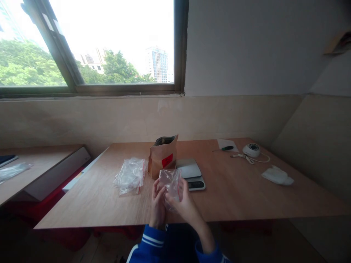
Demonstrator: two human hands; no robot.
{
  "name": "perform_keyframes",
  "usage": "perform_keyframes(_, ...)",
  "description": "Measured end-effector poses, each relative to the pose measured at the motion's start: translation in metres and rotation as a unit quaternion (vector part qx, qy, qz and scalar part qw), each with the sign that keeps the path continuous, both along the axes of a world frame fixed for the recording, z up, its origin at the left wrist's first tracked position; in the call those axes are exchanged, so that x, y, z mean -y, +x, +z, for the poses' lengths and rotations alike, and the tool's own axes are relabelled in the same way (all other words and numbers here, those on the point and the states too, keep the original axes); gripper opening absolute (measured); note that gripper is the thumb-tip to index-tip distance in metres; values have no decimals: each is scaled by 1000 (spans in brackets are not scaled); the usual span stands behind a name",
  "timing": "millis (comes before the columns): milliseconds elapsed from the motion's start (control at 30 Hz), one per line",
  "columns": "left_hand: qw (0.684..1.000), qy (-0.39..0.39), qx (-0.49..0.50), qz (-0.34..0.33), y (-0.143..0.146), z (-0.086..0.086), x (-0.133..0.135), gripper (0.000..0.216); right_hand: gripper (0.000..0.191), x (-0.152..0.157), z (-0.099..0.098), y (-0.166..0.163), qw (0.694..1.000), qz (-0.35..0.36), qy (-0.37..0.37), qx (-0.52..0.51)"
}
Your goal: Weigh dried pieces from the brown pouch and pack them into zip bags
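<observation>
A broad light-brown plywood table (241,190) carries a heap of clear plastic zip bags with red seal strips (130,176) on its left part, an open brown kraft-paper stand-up pouch with a red label (162,159) just right of the heap, and a flat silver-grey digital scale (189,172) beside the pouch. Over the table's near edge, in front of pouch and scale, a small clear zip bag (170,184) is held upright. The left hand (157,206) and the right hand (184,206) each pinch one of its sides.

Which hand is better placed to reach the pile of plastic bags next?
Probably the left hand: it is nearer the bag pile; the right hand is nearer the scale. Both hold a small clear bag.
</observation>
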State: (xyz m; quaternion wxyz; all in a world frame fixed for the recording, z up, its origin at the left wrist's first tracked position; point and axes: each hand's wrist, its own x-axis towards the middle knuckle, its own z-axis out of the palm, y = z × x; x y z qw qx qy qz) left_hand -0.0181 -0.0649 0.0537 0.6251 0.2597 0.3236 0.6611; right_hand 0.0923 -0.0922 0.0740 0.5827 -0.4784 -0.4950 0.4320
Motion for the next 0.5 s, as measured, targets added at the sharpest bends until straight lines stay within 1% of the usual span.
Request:
perform_keyframes(100, 999, 4, -38, -37, -1, 14, 4, 51, 47, -3, -4, 6, 998, -49, -16, -45)
perform_keyframes(167, 994, -8, -83, -67, -2, 23, 1, 50, 40, -3, -1, 14, 998, -42, -7, -48)
perform_keyframes(200, 991, -16, -114, -70, -3, 27, -1, 51, 39, -3, 1, 17, 998, -34, -3, -46)
perform_keyframes(300, 979, -15, -202, -37, 0, 37, -6, 48, 41, 4, 6, 21, 998, -35, -13, -47)
perform_keyframes(400, 964, -2, -265, -3, 3, 45, -7, 39, 43, 10, 9, 18, 996, -42, -41, -67)
perform_keyframes(500, 947, 2, -320, 34, 4, 51, -6, 35, 44, 14, 10, 17, 995, -45, -45, -78)
